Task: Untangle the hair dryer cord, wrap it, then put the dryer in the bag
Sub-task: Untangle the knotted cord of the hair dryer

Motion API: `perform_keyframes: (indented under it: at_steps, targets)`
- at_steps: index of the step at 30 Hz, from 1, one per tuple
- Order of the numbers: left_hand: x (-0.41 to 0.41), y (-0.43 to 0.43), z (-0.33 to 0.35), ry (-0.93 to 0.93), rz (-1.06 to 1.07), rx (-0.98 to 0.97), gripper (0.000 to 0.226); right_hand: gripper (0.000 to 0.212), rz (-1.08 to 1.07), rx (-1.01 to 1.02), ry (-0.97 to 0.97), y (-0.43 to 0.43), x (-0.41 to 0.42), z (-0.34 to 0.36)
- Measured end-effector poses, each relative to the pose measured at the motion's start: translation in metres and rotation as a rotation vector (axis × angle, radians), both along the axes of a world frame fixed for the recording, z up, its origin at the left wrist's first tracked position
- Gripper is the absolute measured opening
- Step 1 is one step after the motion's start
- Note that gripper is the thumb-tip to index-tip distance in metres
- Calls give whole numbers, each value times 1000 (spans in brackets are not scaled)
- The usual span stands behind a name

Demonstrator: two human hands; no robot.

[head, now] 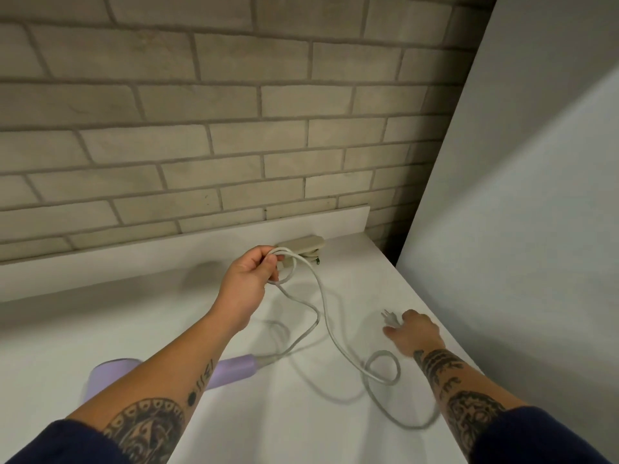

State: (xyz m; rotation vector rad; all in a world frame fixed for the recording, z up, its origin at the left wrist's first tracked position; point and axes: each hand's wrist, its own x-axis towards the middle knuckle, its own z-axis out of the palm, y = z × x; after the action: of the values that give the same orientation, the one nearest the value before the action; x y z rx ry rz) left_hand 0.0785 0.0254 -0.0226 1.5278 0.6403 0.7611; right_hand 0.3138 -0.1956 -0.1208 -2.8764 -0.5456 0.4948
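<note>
1. The left hand (249,283) is raised above the white table (301,420), fingers curled round a small coil of the pale cord (335,337). The coil has at least two turns, but the fingers cover part of it, so the exact count cannot be told.
2. Two strands drop from that coil. One curves down to the hair dryer (234,366). The other runs right across the table into a small loop, then a wide, blurred bend near the right forearm.
3. The lavender hair dryer lies on the table under the left forearm. Only its handle and a blurred edge of its body show, and the forearm hides the rest.
4. The right hand (417,331) is low over the table near its right edge, thumb and fingers closed on the plug (388,318). The prongs stick out to the left. The back of the hand hides where the fingers meet the plug's body.
5. A beige object (303,244) with something dark beneath it lies at the back of the table, just behind the left hand. What it is cannot be made out.
6. A brick wall (201,128) stands behind the table and a white panel (519,229) to the right.
7. Dark sleeves are cut off by the bottom edge.
</note>
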Motion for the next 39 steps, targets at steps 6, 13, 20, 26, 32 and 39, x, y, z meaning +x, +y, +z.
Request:
perform_keyframes:
  at_steps: [6, 13, 20, 26, 32, 39]
  targets:
    - [2, 4, -1, 37, 54, -22, 26, 39, -175, 267, 81, 5, 15, -5]
    - [26, -2, 1, 119, 159, -35, 26, 28, -280, 1046, -123, 22, 16, 116]
    - [29, -18, 19, 64, 61, -123, 22, 29, 224, 1046, -233, 33, -49, 178]
    - [18, -26, 26, -4, -15, -224, 16, 37, 459, 781, -325, 36, -96, 171]
    - [7, -33, 30, -56, -88, -282, 12, 30, 494, 618, -299, 41, -123, 158]
    - [-1, -42, 34, -34, -193, -194, 15, 22, 406, 619, -323, 49, -133, 155]
